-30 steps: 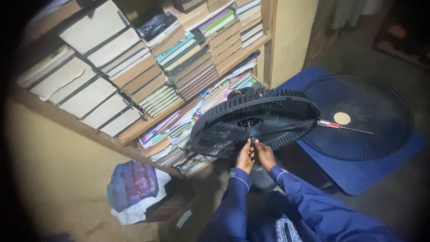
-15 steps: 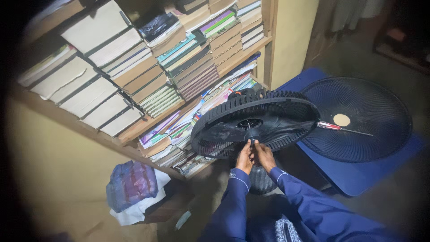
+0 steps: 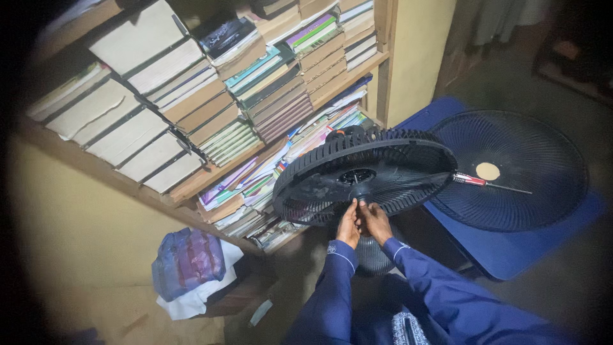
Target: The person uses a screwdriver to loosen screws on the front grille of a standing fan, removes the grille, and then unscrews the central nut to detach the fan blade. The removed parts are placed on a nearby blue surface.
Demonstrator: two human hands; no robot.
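Note:
A black fan rear guard (image 3: 364, 176) with the blade inside stands tilted in front of me. My left hand (image 3: 348, 226) and my right hand (image 3: 375, 221) meet at its near rim, fingers pinched on a small fastener at the guard's lower edge (image 3: 361, 200). Both sleeves are dark blue. The loose front grille (image 3: 511, 167) lies flat to the right on a blue surface (image 3: 511, 252). A red-handled screwdriver (image 3: 488, 183) rests across that grille.
A wooden bookshelf (image 3: 211, 115) packed with stacked books and papers fills the left and top. A blue-purple bag (image 3: 186, 262) on white cloth sits on the floor at lower left. A beige wall panel (image 3: 415, 51) stands behind the fan.
My right hand has shifted slightly at the guard's rim; fingers keep working the same spot. Fan, grille and screwdriver stay put.

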